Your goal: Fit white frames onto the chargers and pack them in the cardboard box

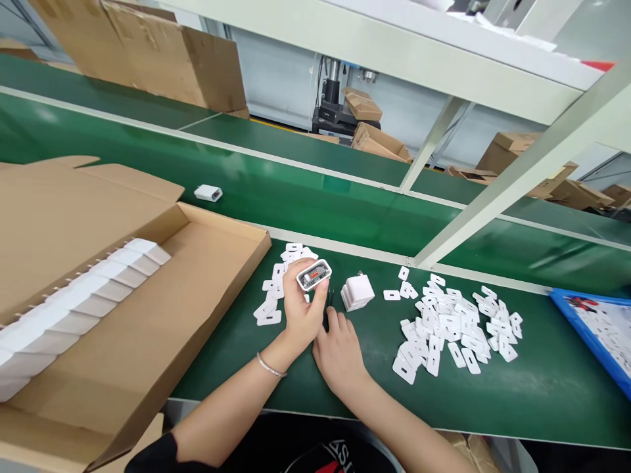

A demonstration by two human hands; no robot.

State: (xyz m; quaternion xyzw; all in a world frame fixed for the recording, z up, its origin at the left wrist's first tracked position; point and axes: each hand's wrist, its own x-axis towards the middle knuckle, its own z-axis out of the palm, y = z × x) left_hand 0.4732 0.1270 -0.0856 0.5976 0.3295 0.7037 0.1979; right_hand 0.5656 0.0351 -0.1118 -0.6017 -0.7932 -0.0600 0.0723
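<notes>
My left hand (300, 312) is closed around a white charger housing (314, 274), raised above the green bench with its open end towards me. Grey and orange-red parts show inside the housing. Just to the right and lower, my right hand (341, 351) is closed on dark, thin tweezers (331, 299), whose tips point away from me. A small group of white chargers (357, 292) stands beyond my right hand. Several flat white slotted plates (269, 309) lie behind and left of my left hand.
A large pile of slotted plates (451, 318) is spread to the right. At left, an open cardboard box (197, 289) holds a row of white chargers (93, 289). Another charger (208, 192) sits on the ledge behind. A blue-framed board (586, 335) and slanting metal post (503, 177) stand right.
</notes>
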